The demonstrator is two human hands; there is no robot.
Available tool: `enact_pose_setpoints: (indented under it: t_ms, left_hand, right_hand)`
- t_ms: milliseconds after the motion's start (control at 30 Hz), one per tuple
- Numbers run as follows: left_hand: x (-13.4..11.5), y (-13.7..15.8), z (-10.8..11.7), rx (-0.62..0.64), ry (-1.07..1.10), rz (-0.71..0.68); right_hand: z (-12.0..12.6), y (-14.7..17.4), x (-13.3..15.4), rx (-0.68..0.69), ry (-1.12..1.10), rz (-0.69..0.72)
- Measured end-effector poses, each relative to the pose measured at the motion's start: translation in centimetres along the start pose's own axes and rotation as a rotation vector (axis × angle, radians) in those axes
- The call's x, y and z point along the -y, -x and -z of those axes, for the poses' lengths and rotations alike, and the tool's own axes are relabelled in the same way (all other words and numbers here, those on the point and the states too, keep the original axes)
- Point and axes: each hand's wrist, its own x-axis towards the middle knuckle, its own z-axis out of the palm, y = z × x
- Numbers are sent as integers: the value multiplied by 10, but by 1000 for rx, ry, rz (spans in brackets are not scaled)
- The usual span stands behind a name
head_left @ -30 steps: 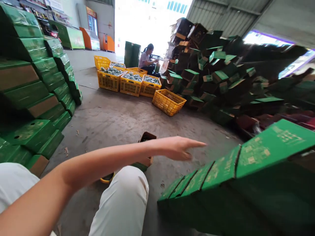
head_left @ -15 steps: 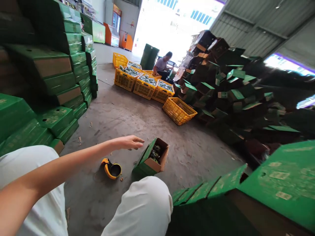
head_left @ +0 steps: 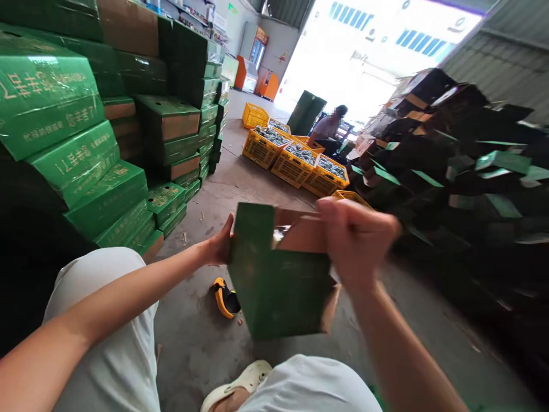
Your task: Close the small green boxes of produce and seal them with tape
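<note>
Gripping the green carton (head_left: 281,292) just below the middle of the view, open end up and slightly tilted. Have the right hand (head_left: 360,237), a little blurred, clenched on the top edge and brown flap (head_left: 305,236) at the carton's two o'clock. Have the left hand (head_left: 219,243) laid against the side at its nine to ten o'clock, thumb up, fingers partly hidden; cannot tell how tightly closed. Cannot tell contact between carton and floor (head_left: 189,366) either. Catch a shiny bit (head_left: 280,233) inside, too small to name. See a yellow-and-black tool (head_left: 223,300) on the floor at seven o'clock, partly hidden by the carton. Make out a pale shoe (head_left: 235,384) between six and seven, between white trouser legs (head_left: 105,349). Find stacked green boxes (head_left: 114,197) toward nine to ten o'clock, and a dark heap of open boxes (head_left: 463,163) between two and three. Notice yellow crates (head_left: 291,173) toward one o'clock, several filled with small items, and just behind, a seated person (head_left: 326,130).
</note>
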Motion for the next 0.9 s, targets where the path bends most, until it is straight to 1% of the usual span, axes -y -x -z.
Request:
enact_pose_setpoints:
  t_ms: [67,133,200,300,333,367,400,467,533,600,667,733,800,833,900]
  left_hand:
    - [2,12,30,-126,49,-4]
    - [-1,23,58,-276,60,53]
    - [-8,31,84,-393,43,84]
    - [-23,35,117,-535,-37,93]
    - [-27,35,126,-577,-72,127]
    - [-28,35,135,-608,-103,172]
    - [-27,36,144,-623,-124,216]
    - [-16,39,160,-621,-127,260]
    - [2,45,176,-635,-91,237]
    - [20,54,191,-713,-64,222]
    - [34,61,206,-818,-79,183]
    - [43,67,219,-910,-129,83]
    - [55,71,231,-978,-207,4]
    - [63,71,236,-1002,-270,13]
    - [81,69,242,-1034,-460,88]
  right_hand:
    - [-43,-1,-12,3,-79,0]
    - [-87,7,-35,19,-165,-65]
    - [-129,21,-66,36,-232,-192]
    - [-184,50,-113,28,-310,-460]
    - [-202,61,-126,9,-321,-544]
    - [-219,71,-137,6,-325,-598]
    - [-236,80,-147,19,-324,-623]
    - [-268,95,-160,102,-324,-590]
    - [-298,106,-168,190,-340,-527]
    - [-325,115,-173,218,-364,-495]
    - [-346,124,-178,212,-388,-463]
    - [-364,137,-183,217,-402,-393]
    - [-377,153,-189,260,-381,-306]
    - [-383,162,-191,300,-352,-271]
    - [-388,178,-197,387,-277,-250]
